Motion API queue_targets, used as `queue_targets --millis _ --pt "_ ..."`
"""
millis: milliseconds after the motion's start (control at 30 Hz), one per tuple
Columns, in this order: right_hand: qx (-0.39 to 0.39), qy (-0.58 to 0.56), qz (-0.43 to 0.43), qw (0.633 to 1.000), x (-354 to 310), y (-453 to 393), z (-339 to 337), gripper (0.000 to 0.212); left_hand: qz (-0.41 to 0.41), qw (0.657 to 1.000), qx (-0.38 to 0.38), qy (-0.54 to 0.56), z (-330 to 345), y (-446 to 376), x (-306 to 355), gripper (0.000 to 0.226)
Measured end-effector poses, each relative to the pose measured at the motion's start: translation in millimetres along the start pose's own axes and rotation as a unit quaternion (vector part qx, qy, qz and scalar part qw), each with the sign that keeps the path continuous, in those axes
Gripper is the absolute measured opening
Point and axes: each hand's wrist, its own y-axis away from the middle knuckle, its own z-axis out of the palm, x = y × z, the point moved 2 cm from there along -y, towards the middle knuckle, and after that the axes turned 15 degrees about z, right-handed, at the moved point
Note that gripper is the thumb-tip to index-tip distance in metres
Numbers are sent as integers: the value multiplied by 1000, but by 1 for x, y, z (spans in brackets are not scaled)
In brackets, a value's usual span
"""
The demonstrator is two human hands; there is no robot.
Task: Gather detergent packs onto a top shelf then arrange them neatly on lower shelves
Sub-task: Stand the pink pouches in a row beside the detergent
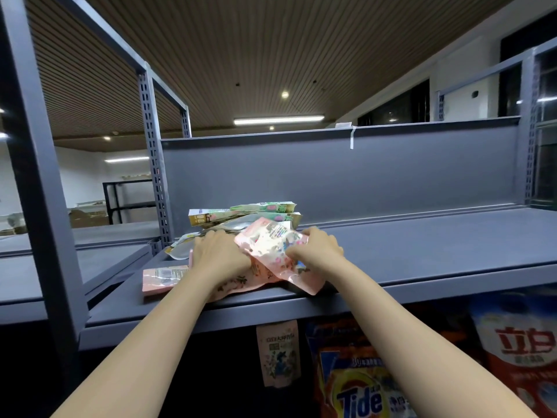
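Right hand (316, 245) pinches a pink pack (271, 245) lying between it and the flat-pressing left hand (220, 251).

Left hand (217, 254) covers the middle of the flat pink printed detergent pouches (165, 276); their print is too blurred to read. At five o'clock, the orange Tide detergent bag (355, 384) and red-and-white detergent bag (521, 351) run off the frame edges.
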Motion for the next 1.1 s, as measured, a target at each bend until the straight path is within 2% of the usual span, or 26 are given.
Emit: queue_targets --millis 167,267,333,467,533,700,800,867,967,1100 --pt "12 -253 -9 967 4 13 -12 39 -97 984 145 47 -11 15 -8 24" --pt "87 -353 -43 930 8 22 -15 27 -143 955 234 113 -17 31 -7 21" --pt "118 -392 -73 910 13 26 -16 20 -163 926 300 163 -22 43 -4 16" --pt "97 -376 -80 918 25 29 -9 11 -188 854 408 265 -26 62 2 12" --pt "106 -366 -68 922 30 30 -7 8 -195 826 417 324 -23 68 4 15" --pt "134 -346 -68 926 35 37 -12 19 -245 774 366 455 -11 77 9 17" --pt "160 -381 -54 909 44 46 -18 25 -252 757 365 480 -16 82 14 14" --pt "174 -423 -48 888 52 53 -22 24 -252 721 383 519 -21 86 21 12" --pt "197 -477 -56 855 66 65 -29 24 -244 672 437 546 -25 95 34 25" --pt "190 -495 -76 844 87 79 -33 28 -260 645 454 557 -15 115 52 30"
